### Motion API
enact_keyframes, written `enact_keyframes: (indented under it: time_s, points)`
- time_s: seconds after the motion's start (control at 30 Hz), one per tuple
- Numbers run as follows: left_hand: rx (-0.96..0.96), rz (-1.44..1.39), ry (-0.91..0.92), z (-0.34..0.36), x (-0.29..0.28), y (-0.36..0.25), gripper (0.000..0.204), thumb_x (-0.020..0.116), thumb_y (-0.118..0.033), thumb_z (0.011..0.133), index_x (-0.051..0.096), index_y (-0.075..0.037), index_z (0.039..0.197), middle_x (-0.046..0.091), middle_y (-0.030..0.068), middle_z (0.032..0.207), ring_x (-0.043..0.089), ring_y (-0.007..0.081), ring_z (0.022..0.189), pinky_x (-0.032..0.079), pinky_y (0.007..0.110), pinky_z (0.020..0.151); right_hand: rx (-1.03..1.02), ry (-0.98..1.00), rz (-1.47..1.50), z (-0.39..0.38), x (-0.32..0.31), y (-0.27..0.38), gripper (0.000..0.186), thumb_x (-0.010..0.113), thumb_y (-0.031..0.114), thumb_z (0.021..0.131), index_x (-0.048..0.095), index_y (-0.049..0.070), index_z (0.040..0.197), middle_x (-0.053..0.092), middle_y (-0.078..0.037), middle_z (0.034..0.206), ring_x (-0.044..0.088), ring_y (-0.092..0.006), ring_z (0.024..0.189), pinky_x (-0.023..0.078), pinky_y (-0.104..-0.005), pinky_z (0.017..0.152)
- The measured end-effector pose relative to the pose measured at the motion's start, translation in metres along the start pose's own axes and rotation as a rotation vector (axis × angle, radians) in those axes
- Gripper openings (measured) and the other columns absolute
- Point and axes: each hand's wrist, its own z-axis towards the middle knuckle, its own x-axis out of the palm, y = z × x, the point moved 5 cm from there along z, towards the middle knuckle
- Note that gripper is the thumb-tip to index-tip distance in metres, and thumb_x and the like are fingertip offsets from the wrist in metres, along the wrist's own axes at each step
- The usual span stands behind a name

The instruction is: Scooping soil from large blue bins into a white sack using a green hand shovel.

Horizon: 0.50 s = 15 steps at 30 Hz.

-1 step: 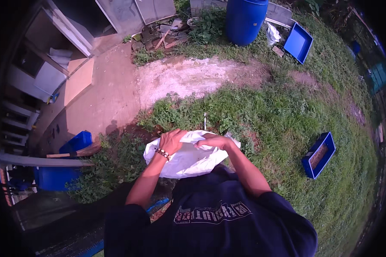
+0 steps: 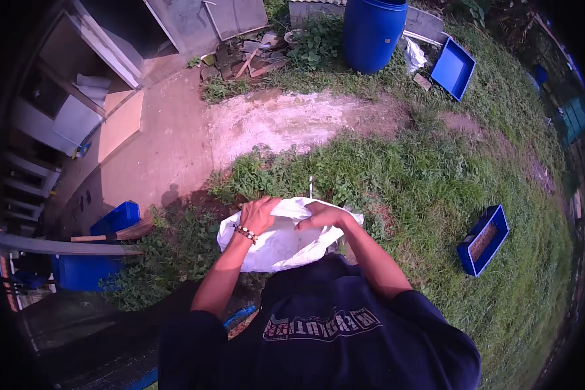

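A white sack (image 2: 286, 247) is held open in front of my body, its pale inside showing. My left hand (image 2: 257, 216), with a beaded bracelet at the wrist, grips the left part of the far rim, fingers bent over the plastic. My right hand (image 2: 324, 216) is closed on the rim at the right, thumb toward the opening. The sack's underside is hidden, and I cannot make out what, if anything, lies at its bottom.
A blue trough (image 2: 469, 260) with brown material sits on grass at right. A blue barrel (image 2: 374, 39) and blue tray (image 2: 452, 68) are at the back. A concrete path (image 2: 169, 130) runs beside doorways. Left are a broom (image 2: 130, 234) and blue bin (image 2: 110, 221).
The surroundings sit very slightly lower in the picture. My hands and the sack have hardly moved.
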Motion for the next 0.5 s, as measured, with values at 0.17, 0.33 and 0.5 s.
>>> enact_keyframes:
  time_s: [0.17, 0.33, 0.5]
  points:
    - [-0.455, 0.01, -0.524, 0.061, -0.049, 0.053, 0.034, 0.061, -0.01, 0.077, 0.067, -0.01, 0.11, 0.07, 0.0174, 0.097, 0.067, 0.0379, 0.086, 0.053, 0.049, 0.074, 0.229, -0.496, -0.439, 0.047, -0.12, -0.003, 0.075, 0.087, 0.04, 0.058, 0.06, -0.003, 0.114, 0.069, -0.021, 0.1, 0.067, -0.0354, 0.095, 0.052, -0.0406, 0.085]
    - [-0.73, -0.104, -0.825, 0.098, -0.061, 0.105, 0.036, 0.061, -0.011, 0.078, 0.067, -0.01, 0.113, 0.07, 0.0202, 0.1, 0.066, 0.0415, 0.089, 0.051, 0.051, 0.074, 0.035, -0.803, 0.012, 0.126, -0.164, 0.008, 0.035, 0.082, 0.02, 0.075, 0.068, -0.004, 0.097, 0.071, -0.012, 0.08, 0.07, -0.0236, 0.075, 0.055, -0.0354, 0.067]
    - [-0.744, -0.354, -1.044, 0.152, -0.047, 0.153, 0.028, 0.061, -0.011, 0.083, 0.069, -0.006, 0.109, 0.07, 0.0228, 0.093, 0.068, 0.0421, 0.088, 0.052, 0.046, 0.073, 0.073, -0.679, 1.166, 0.225, -0.179, -0.026, 0.018, 0.059, 0.008, 0.09, 0.066, -0.006, 0.099, 0.07, -0.015, 0.093, 0.069, -0.0263, 0.08, 0.056, -0.0378, 0.068]
